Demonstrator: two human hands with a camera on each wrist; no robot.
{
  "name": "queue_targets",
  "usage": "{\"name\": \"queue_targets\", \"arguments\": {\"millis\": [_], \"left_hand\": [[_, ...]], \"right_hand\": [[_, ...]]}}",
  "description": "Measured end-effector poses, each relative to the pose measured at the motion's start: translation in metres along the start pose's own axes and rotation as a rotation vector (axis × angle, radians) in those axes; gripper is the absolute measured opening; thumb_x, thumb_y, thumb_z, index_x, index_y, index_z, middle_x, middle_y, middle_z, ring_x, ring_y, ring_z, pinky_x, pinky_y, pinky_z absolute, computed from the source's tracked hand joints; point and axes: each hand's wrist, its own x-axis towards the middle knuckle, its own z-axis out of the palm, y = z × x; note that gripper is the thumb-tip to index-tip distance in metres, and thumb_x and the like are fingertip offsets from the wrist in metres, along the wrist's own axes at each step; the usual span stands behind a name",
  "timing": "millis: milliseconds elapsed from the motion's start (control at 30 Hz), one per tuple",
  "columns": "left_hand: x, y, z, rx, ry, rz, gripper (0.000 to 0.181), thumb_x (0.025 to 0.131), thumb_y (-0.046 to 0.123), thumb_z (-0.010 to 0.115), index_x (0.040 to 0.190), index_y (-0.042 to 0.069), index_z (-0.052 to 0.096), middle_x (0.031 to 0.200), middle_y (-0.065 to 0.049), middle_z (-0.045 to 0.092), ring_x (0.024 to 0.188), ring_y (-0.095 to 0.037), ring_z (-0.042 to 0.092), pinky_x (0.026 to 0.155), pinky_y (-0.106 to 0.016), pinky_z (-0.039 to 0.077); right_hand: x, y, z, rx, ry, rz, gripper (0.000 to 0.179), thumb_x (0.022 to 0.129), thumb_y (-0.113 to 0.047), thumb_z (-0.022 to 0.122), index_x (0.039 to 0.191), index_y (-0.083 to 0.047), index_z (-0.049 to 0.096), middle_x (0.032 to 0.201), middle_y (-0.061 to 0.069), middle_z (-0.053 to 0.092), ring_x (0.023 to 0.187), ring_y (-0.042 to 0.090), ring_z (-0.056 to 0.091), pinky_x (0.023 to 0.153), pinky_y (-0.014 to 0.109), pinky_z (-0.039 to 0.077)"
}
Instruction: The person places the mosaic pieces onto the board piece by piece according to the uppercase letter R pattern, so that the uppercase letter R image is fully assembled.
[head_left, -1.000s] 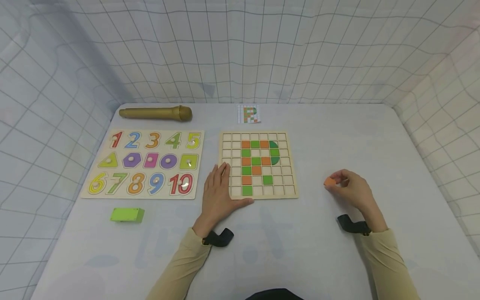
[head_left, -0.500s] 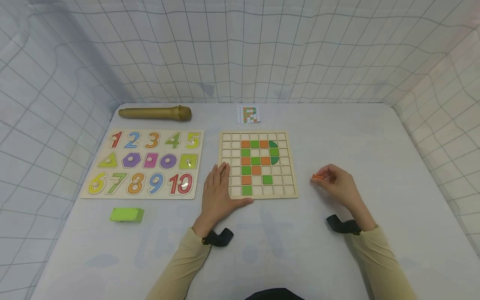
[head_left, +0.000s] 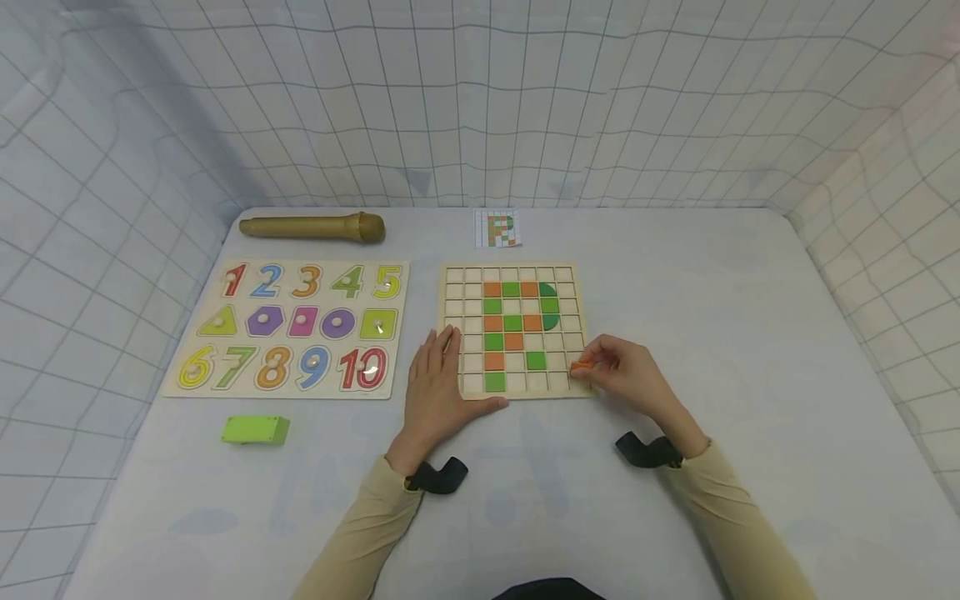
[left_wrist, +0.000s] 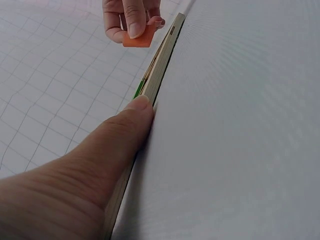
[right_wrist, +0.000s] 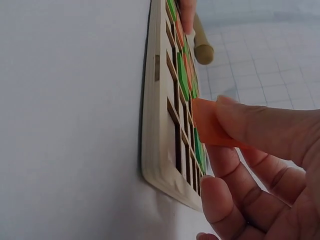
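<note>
A square wooden grid board (head_left: pixel 470 268) lies mid-table, with green and orange square tiles and two dark green rounded pieces in its cells. My left hand (head_left: pixel 435 392) rests along the board's left and near edges, fingers straight, thumb on the near rim. Between thumb and fingers my right hand (head_left: pixel 626 375) pinches an orange square tile (right_wrist: pixel 207 125), over the right side of the board. In the left wrist view the orange tile (left_wrist: pixel 140 37) shows above the board's surface.
Behind the board lies a small card with a coloured pattern (head_left: pixel 497 228). To the left are a number-and-shape puzzle board (head_left: pixel 285 389), a gold toy microphone (head_left: pixel 315 227) and a green block (head_left: pixel 255 430). Gridded fabric (head_left: pixel 502 100) encloses the table's back and sides.
My right hand has moved left with the orange tile, from the table at the right to over the board's right side. The left hand has stayed in place.
</note>
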Motion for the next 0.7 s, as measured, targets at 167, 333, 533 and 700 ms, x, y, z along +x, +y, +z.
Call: {"name": "queue_targets", "arguments": {"millis": [167, 333, 533, 700], "left_hand": [[0.0, 0.0, 0.0, 0.007, -0.007, -0.007, 0.119, 0.064, 0.066, 0.074, 0.15, 0.004, 0.022, 0.153, -0.012, 0.02, 0.141, -0.03, 0.006, 0.111, -0.046, 0.01], [0.0, 0.0, 0.001, 0.013, -0.01, -0.008, 0.119, 0.064, 0.067, 0.074, 0.15, 0.004, 0.021, 0.153, -0.012, 0.02, 0.142, -0.03, 0.006, 0.111, -0.046, 0.009], [0.0, 0.0, 0.001, 0.014, -0.01, -0.01, 0.119, 0.064, 0.066, 0.074, 0.15, 0.004, 0.021, 0.153, -0.012, 0.02, 0.142, -0.03, 0.006, 0.112, -0.046, 0.009], [0.0, 0.0, 0.001, 0.014, -0.008, -0.009, 0.119, 0.064, 0.066, 0.075, 0.15, 0.004, 0.021, 0.153, -0.012, 0.02, 0.141, -0.03, 0.006, 0.111, -0.046, 0.01]], "right_hand": [[0.003, -0.005, 0.007, 0.019, -0.047, -0.018, 0.019, 0.076, -0.022, 0.081, 0.083, -0.014, 0.065, 0.074, -0.005, 0.062, 0.059, 0.016, 0.048, 0.051, 0.026, 0.038], [0.006, -0.009, 0.011, 0.022, -0.089, -0.018, 0.019, 0.077, -0.023, 0.081, 0.084, -0.015, 0.065, 0.073, -0.005, 0.061, 0.059, 0.016, 0.047, 0.052, 0.027, 0.037], [0.01, -0.008, 0.016, -0.007, -0.119, -0.023, 0.018, 0.077, -0.024, 0.081, 0.083, -0.014, 0.067, 0.069, -0.006, 0.058, 0.059, 0.015, 0.046, 0.053, 0.027, 0.036], [0.012, -0.007, 0.017, -0.017, -0.121, -0.066, 0.016, 0.076, -0.023, 0.082, 0.081, -0.013, 0.071, 0.071, -0.006, 0.059, 0.062, 0.015, 0.046, 0.056, 0.029, 0.038]]}}
